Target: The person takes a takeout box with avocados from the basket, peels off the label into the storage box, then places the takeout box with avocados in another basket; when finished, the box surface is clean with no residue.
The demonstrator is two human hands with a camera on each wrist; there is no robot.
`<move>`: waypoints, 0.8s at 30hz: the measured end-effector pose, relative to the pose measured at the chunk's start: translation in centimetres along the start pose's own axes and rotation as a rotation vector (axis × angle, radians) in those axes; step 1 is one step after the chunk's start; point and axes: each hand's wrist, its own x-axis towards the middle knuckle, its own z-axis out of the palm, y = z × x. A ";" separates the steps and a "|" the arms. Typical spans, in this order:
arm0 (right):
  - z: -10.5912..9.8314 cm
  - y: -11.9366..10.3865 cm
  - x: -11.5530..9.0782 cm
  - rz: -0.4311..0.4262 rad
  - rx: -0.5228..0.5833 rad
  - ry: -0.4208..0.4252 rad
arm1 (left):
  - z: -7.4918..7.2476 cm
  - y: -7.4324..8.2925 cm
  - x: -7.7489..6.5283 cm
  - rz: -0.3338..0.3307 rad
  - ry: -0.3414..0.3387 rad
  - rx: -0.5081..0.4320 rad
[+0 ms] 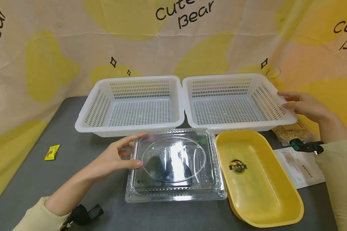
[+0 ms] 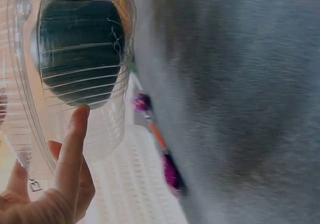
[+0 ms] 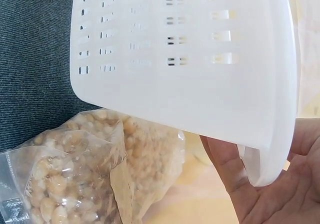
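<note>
In the head view my left hand [image 1: 114,158] grips the left side of a clear plastic lidded box [image 1: 173,194], its thumb over the lid. The left wrist view has a fingertip against the box's ribbed wall, with a dark green rounded thing [image 2: 82,49] showing through the plastic. My right hand [image 1: 309,107] holds the right rim of the right-hand white slotted basket [image 1: 237,124]. From the right wrist, fingers and palm stand around that basket's outer lip. Below the hand lies a transparent bag of pale kernels [image 3: 60,174].
A second white basket [image 1: 130,128] stands to the left at the back. The yellow tray [image 1: 260,192] lies right of the box, partly over a white printed sheet [image 1: 303,170]. A small yellow packet [image 1: 52,152] is at the left. Purple-and-orange small things [image 2: 171,174] lie beyond the box.
</note>
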 end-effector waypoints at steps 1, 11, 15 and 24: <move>0.0 0.0 0.0 -0.002 -0.001 -0.001 | 0.0 0.3 0.1 0.002 0.006 0.005; 0.1 0.2 -0.1 -0.016 0.027 -0.004 | 0.0 3.9 2.8 0.095 0.024 -0.129; 0.1 0.2 0.0 -0.021 0.022 -0.006 | 0.2 5.4 4.7 0.099 0.064 -0.187; 0.0 0.7 0.3 -0.024 0.041 -0.001 | 1.2 8.4 9.3 0.078 0.203 -0.304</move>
